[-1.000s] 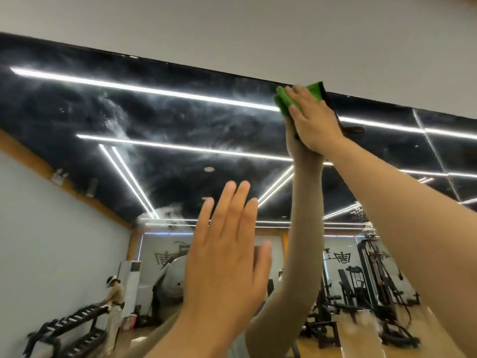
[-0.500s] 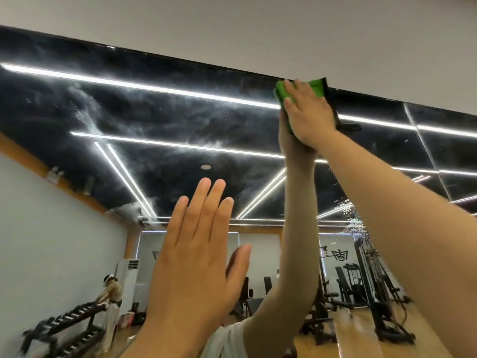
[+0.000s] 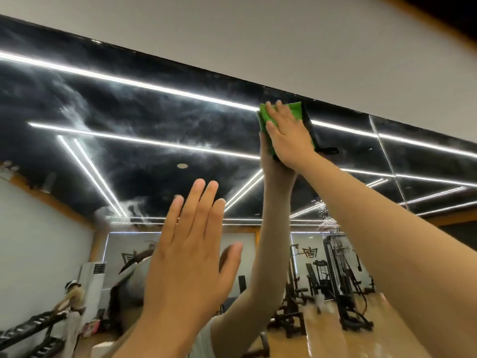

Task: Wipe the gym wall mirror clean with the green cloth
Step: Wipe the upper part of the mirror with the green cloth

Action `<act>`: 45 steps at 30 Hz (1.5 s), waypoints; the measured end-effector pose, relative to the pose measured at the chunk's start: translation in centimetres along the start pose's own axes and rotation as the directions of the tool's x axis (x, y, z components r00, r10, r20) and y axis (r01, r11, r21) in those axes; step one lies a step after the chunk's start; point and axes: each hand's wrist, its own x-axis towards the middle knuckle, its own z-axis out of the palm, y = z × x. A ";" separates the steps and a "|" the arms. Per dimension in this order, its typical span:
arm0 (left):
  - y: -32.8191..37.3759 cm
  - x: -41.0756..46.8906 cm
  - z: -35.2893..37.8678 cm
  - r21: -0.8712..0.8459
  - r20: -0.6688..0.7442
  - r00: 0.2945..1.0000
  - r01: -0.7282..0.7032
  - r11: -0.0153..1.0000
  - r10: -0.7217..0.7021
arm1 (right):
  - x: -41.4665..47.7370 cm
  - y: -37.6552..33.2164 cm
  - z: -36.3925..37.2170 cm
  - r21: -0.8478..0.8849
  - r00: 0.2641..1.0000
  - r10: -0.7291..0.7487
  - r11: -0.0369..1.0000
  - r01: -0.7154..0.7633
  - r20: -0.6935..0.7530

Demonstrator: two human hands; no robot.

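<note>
- The mirror (image 3: 129, 156) is seen to fill most of the view; a dark ceiling crossed by bright light strips is reflected in its upper part.
- A plain pale wall (image 3: 258, 42) is seen above the mirror's top edge.
- White, cloudy smears (image 3: 74, 112) are spread over the left and middle of the glass.
- Weight machines (image 3: 338, 280) on a wooden floor are reflected at the lower right.
- A weight rack (image 3: 31, 329), with a person (image 3: 73, 293) standing at it, is reflected at the lower left.
- A thin upright seam (image 3: 384, 156) is seen in the glass, to the right of the raised arm.
- The left hand (image 3: 191, 267) is held up before the lower middle of the mirror, its back to the camera. The fingers are kept straight and close together, the thumb is spread to the side, and nothing is held. Whether the glass is touched cannot be told.
- The right hand (image 3: 289, 140) is raised high and laid flat on the cloth, with the fingers straight and slightly spread.
- The green cloth (image 3: 295, 109) is pressed against the glass under the right palm, just below the mirror's top edge. Its edges are seen past the fingertips and to the hand's left.
</note>
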 end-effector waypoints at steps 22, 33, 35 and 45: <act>2.0 -6.2 -1.6 -0.005 0.070 0.992 0.104 0.995 -0.103 | -16.4 -1.2 2.8 0.034 0.999 -0.008 0.999 0.007 0.033; 2.3 -6.3 -1.9 -0.013 0.048 0.989 0.139 0.990 -0.138 | -20.8 -1.0 3.5 0.081 0.999 -0.019 0.997 0.016 0.040; 2.3 -6.3 -2.0 -0.030 0.032 0.990 0.139 0.990 -0.138 | -21.9 -3.7 4.6 0.055 0.999 -0.029 0.998 0.028 0.019; 3.6 -5.8 -2.3 -0.044 0.057 0.987 0.151 0.988 -0.148 | -24.6 2.4 3.2 0.066 0.999 -0.047 0.997 0.045 0.026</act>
